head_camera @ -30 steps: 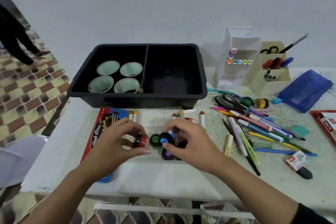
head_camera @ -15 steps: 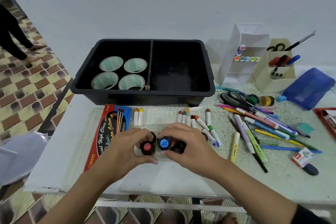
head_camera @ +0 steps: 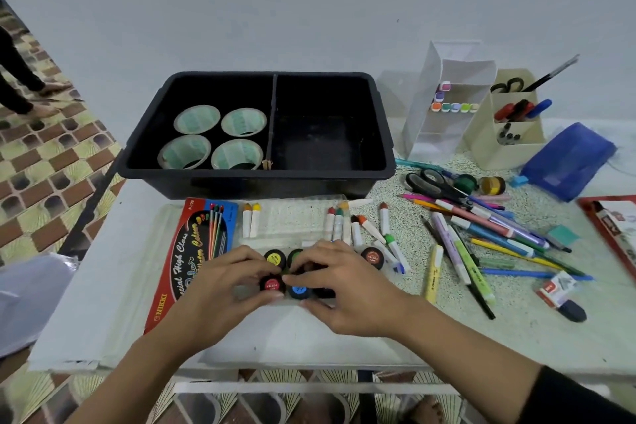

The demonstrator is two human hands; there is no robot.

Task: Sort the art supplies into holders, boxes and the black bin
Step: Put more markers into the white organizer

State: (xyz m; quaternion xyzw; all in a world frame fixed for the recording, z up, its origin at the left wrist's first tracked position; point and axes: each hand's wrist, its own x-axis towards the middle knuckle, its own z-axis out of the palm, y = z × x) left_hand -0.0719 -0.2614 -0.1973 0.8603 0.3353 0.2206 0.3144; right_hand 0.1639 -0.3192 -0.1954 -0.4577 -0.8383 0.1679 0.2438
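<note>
Several small paint pots with black lids sit in a clear plastic tray point(head_camera: 292, 217) at the table's front. My left hand point(head_camera: 220, 293) pinches the red-labelled pot point(head_camera: 272, 284). Beside it, my right hand point(head_camera: 347, 289) curls its fingers round the blue-labelled pot point(head_camera: 299, 291). A yellow pot point(head_camera: 275, 258) and a green pot point(head_camera: 294, 255) stand just behind my fingers, and an orange pot point(head_camera: 372, 256) stands apart to the right. The black bin point(head_camera: 258, 179) stands behind the tray, with tape rolls point(head_camera: 196, 119) in its left half.
White paint tubes point(head_camera: 364, 225) lie in and beside the tray, next to a red paint-set card point(head_camera: 186, 251). Pens and markers point(head_camera: 481, 234), scissors point(head_camera: 433, 182) and an eraser lie at the right. A white holder point(head_camera: 447, 134), a beige holder point(head_camera: 509, 148) and a blue pouch point(head_camera: 568, 162) stand behind them.
Both hands have set the red and blue pots side by side in the tray. The yellow, green and orange pots now show beyond my fingers.
</note>
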